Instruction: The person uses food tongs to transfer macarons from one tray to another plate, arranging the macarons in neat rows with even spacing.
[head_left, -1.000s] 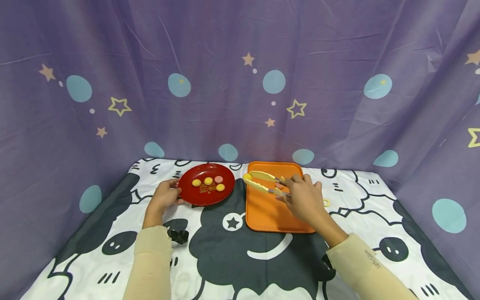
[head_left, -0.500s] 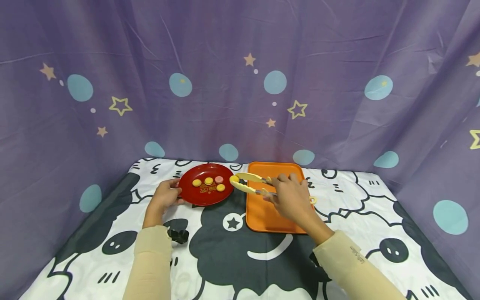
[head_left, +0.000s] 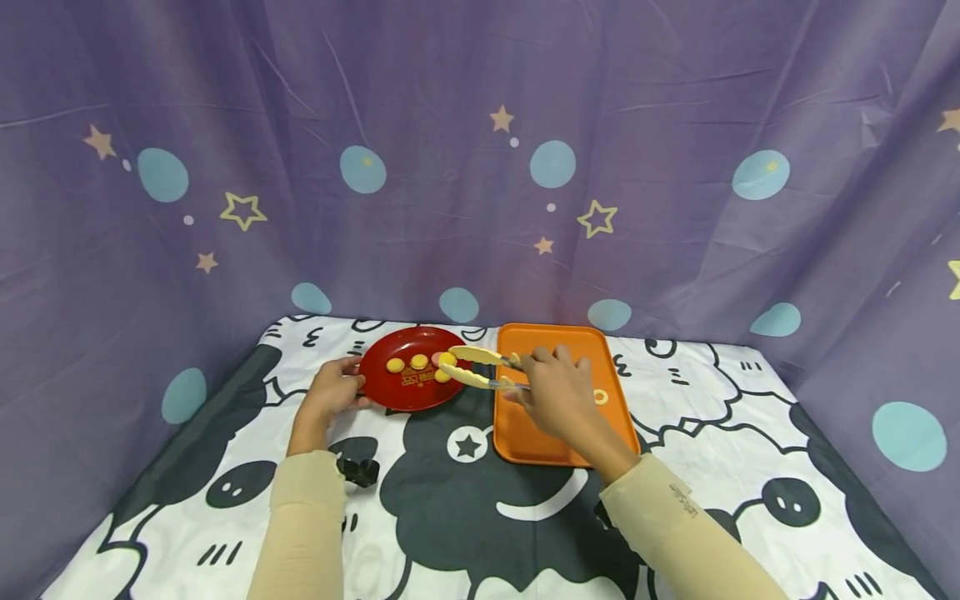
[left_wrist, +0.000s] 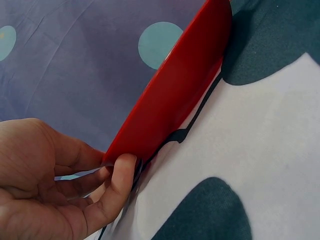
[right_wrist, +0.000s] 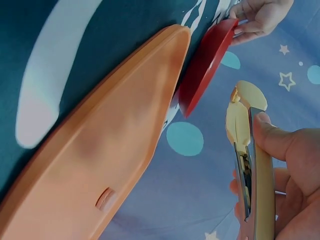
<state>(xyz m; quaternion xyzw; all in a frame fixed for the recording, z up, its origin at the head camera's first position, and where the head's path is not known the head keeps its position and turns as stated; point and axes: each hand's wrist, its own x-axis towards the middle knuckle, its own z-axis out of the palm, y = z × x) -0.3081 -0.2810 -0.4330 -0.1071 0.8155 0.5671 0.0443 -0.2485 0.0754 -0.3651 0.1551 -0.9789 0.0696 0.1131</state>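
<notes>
My left hand (head_left: 333, 390) pinches the left rim of a round red plate (head_left: 386, 387), thumb above and fingers below in the left wrist view (left_wrist: 150, 120). On the plate lie several small macarons, among them a yellow macaron (head_left: 395, 365) and a partly covered pink macaron (head_left: 436, 358). With my right hand (head_left: 558, 392) I grip a pair of tongs (head_left: 480, 356) with cream-yellow heads. Between those heads sits another yellow macaron (head_left: 447, 359), overlapping the plate's right side in the head view. The right wrist view shows the thumb pressing along the tongs' arm (right_wrist: 262, 190).
An orange tray (head_left: 525, 437) lies right of the plate, under my right forearm. One pink macaron (right_wrist: 105, 199) lies in it. A cartoon-printed cloth (head_left: 450, 517) covers the table, and a purple curtain (head_left: 480, 167) hangs behind.
My right hand has carried the tongs and the yellow macaron leftward, from above the tray to over the plate's right side. My left hand stays at the plate's rim.
</notes>
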